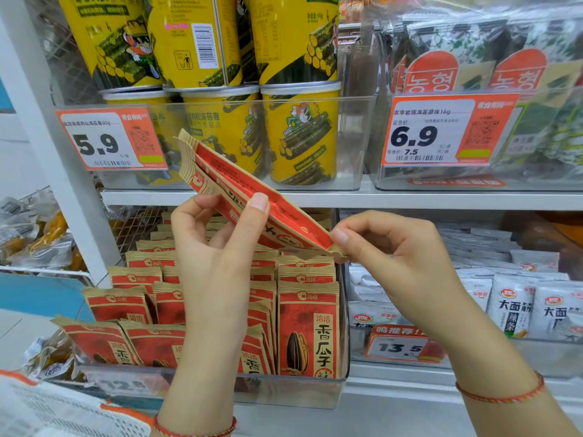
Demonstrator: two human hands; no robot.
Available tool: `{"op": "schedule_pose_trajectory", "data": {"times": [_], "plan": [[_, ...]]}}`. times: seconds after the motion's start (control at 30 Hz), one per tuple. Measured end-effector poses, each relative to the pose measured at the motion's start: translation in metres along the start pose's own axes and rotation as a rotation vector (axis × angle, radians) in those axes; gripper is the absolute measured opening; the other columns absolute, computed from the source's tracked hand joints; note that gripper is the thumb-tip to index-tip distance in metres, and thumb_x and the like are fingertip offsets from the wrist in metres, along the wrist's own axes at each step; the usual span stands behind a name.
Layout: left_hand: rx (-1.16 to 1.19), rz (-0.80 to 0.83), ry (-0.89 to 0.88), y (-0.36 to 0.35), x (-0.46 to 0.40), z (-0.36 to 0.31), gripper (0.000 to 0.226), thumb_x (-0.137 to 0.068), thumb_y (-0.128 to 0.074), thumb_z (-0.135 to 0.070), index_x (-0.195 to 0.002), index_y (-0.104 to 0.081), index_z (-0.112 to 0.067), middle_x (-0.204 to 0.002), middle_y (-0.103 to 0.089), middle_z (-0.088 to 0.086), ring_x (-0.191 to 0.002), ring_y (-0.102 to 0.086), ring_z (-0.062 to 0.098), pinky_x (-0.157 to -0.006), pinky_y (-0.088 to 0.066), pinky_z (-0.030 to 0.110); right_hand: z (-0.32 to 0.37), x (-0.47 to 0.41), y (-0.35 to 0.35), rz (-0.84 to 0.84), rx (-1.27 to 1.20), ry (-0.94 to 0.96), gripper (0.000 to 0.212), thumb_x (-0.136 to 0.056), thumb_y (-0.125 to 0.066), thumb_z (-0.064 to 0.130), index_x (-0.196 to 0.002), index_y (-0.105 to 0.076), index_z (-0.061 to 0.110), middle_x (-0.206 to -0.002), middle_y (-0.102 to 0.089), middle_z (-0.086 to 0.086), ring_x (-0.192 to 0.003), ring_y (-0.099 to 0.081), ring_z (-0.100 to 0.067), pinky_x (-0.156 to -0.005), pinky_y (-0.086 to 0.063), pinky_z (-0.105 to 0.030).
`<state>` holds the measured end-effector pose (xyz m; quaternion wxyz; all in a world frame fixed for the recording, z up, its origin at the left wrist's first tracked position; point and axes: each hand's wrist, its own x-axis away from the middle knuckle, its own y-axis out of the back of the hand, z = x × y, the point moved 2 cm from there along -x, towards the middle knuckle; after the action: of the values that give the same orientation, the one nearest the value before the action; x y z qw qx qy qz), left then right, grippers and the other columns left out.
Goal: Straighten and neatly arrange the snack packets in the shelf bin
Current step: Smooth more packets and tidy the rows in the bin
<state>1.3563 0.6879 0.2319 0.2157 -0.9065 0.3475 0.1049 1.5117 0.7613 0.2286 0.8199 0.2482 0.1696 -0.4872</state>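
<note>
Red-and-kraft packets (pixel 252 197), two or three stacked, held aslant above the bin (pixel 293 391), toward 12 o'clock. Left hand (pixel 217 247) gripping their middle; right hand (pixel 394 250) pinching the lower corner. Could fan apart and slip, grip being narrow. Roughly a dozen packets visible below, several leaning at 9 o'clock.

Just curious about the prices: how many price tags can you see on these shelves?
3: the 5.9 tag upper left, the 6.9 tag upper right, the 13.5 tag lower right. Others may be hidden.

Bright, even shop light, soft shadows, glare on plastic, edges bowed.
</note>
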Motion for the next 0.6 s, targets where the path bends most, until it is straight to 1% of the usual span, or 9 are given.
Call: {"op": "schedule_pose_trajectory", "data": {"times": [0.07,0.1,0.2,0.3,0.43,0.5,0.53,0.57,0.6], "plan": [[-0.011,0.003,-0.014,-0.0006,0.0008,-0.0003,0.042,-0.069,-0.071,-0.034,-0.104,-0.049,-0.026,-0.124,-0.06,0.001,-0.085,-0.067,-0.005,-0.088,-0.057,0.03,-0.0021,-0.0005,-0.0002,0.013,0.003,-0.009,0.012,-0.085,-0.061,0.024,-0.075,-0.069,0.023,-0.074,-0.069,0.007,-0.071,-0.064,-0.016,-0.072,-0.054,-0.04],[-0.015,0.005,-0.016,-0.0008,0.0011,-0.0003,0.042,-0.069,-0.071,-0.035,-0.105,-0.049,-0.026,-0.125,-0.059,0.001,-0.086,-0.067,-0.006,-0.086,-0.057,0.028,-0.0022,-0.0007,-0.0003,0.026,-0.005,-0.013,0.013,-0.085,-0.06,0.025,-0.075,-0.068,0.023,-0.073,-0.069,0.008,-0.07,-0.064,-0.016,-0.072,-0.053,-0.04],[-0.026,0.024,-0.024,-0.0009,0.0012,-0.0002,0.043,-0.069,-0.071,-0.035,-0.105,-0.05,-0.028,-0.126,-0.059,0.0,-0.09,-0.067,-0.005,-0.082,-0.056,0.025,-0.0017,-0.0014,-0.0001,0.059,-0.044,-0.026,0.013,-0.084,-0.059,0.023,-0.076,-0.068,0.024,-0.07,-0.068,0.011,-0.067,-0.062,-0.006,-0.068,-0.053,-0.03],[-0.011,0.044,-0.022,-0.0006,0.0014,-0.0008,0.043,-0.069,-0.071,-0.033,-0.106,-0.05,-0.027,-0.121,-0.06,-0.001,-0.089,-0.068,-0.004,-0.082,-0.056,0.024,-0.0019,-0.0022,0.0011,0.069,-0.076,-0.018,0.012,-0.084,-0.06,0.021,-0.075,-0.068,0.021,-0.068,-0.067,0.012,-0.064,-0.06,-0.001,-0.064,-0.05,-0.018],[0.0,0.044,-0.007,0.0002,0.0007,-0.0005,0.047,-0.067,-0.075,-0.033,-0.106,-0.051,-0.026,-0.123,-0.06,0.0,-0.092,-0.068,-0.002,-0.091,-0.056,0.033,-0.0002,-0.0022,0.0022,0.068,-0.134,-0.032,0.011,-0.084,-0.067,0.022,-0.074,-0.07,0.018,-0.067,-0.069,0.009,-0.062,-0.061,-0.002,-0.063,-0.049,-0.016],[0.031,0.063,0.01,0.0026,-0.0005,0.0,0.057,-0.061,-0.08,-0.038,-0.109,-0.052,-0.025,-0.122,-0.061,0.0,-0.099,-0.068,0.006,-0.095,-0.054,0.04,-0.0004,-0.0032,0.0036,0.038,-0.184,-0.081,0.013,-0.082,-0.068,0.026,-0.073,-0.071,0.016,-0.067,-0.07,0.003,-0.062,-0.062,-0.004,-0.063,-0.052,-0.019],[0.051,0.093,0.017,0.0032,-0.0009,0.0002,0.059,-0.059,-0.077,-0.04,-0.11,-0.053,-0.024,-0.119,-0.061,0.0,-0.106,-0.067,0.013,-0.095,-0.054,0.041,-0.0015,-0.004,0.0044,0.021,-0.197,-0.117,0.016,-0.082,-0.068,0.028,-0.074,-0.072,0.015,-0.069,-0.071,0.001,-0.064,-0.064,-0.006,-0.064,-0.054,-0.022],[0.074,0.137,0.021,0.0031,-0.0006,-0.0003,0.059,-0.058,-0.075,-0.041,-0.111,-0.053,-0.024,-0.117,-0.06,0.001,-0.111,-0.064,0.02,-0.092,-0.055,0.04,-0.0038,-0.0048,0.0054,0.014,-0.194,-0.157,0.019,-0.082,-0.066,0.032,-0.077,-0.073,0.016,-0.073,-0.073,0.0,-0.068,-0.067,-0.008,-0.067,-0.055,-0.025],[0.1,0.187,0.025,0.0022,0.0003,-0.0011,0.058,-0.058,-0.073,-0.04,-0.111,-0.053,-0.025,-0.114,-0.059,0.002,-0.109,-0.063,0.024,-0.087,-0.055,0.037,-0.0053,-0.0057,0.0058,0.026,-0.172,-0.194,0.023,-0.082,-0.061,0.036,-0.081,-0.074,0.017,-0.077,-0.074,0.0,-0.072,-0.068,-0.01,-0.069,-0.055,-0.025]]}}
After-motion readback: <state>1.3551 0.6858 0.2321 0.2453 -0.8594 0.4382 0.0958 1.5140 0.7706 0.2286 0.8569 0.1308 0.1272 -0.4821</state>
